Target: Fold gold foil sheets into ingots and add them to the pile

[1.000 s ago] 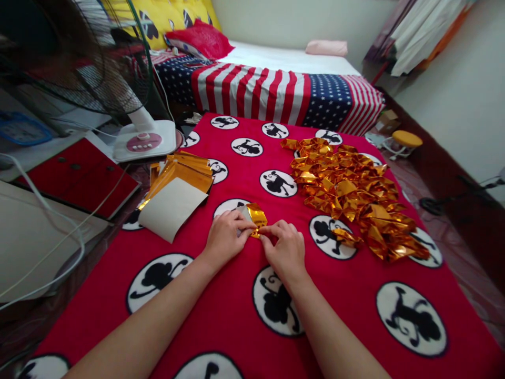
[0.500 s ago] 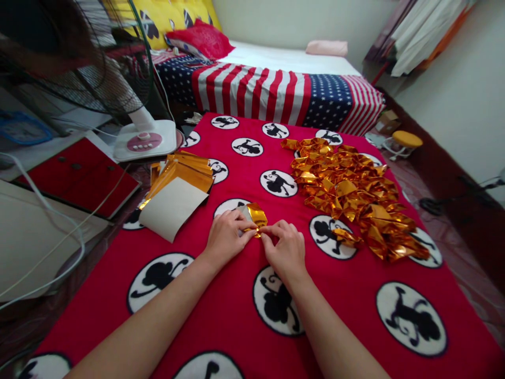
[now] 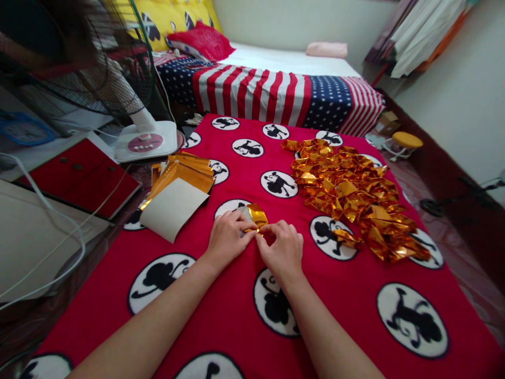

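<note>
Left hand point(image 3: 230, 235), right hand point(image 3: 282, 248) pinched folded gold-foil paper point(image 3: 258, 214) nearside — apt hold, likely light, slick — inside edges of red cloth point(image 3: 335, 310).

Fan point(image 3: 145, 122) at left; red pillow point(image 3: 205, 42) on bed point(image 3: 272, 60); yellow-topped stool point(image 3: 407, 140) at right.

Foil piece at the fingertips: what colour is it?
The foil piece is shiny gold, with a grey patch at its left; the head view shows it.
</note>
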{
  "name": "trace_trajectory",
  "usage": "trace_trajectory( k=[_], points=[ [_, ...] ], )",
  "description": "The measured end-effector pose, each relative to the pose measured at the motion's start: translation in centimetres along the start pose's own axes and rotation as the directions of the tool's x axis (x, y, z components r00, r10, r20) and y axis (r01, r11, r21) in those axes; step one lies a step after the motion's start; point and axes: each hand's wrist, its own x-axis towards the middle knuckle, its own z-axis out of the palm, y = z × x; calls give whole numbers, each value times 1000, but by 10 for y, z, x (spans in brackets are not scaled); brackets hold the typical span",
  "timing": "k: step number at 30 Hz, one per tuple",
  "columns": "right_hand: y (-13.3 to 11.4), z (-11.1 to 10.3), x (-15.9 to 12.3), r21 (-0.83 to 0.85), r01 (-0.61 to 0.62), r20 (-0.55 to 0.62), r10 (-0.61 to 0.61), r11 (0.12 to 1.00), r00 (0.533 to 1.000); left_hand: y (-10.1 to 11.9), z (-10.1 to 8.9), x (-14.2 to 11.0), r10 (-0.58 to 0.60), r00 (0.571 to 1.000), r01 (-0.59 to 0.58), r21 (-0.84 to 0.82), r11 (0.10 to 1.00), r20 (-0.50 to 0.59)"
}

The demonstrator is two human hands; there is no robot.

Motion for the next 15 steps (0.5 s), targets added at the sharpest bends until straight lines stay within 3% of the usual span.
trace_trajectory(
  k=[11,15],
  points=[
    [2,1,-3,30,-4,22,4,1000,1000,-1,1,0,-8,1000,8,6,1000,0],
    [6,-2,0,58,40,44,-43,997,998,-5,2,-3,12,999,-16,-101,995,-31]
  ],
)
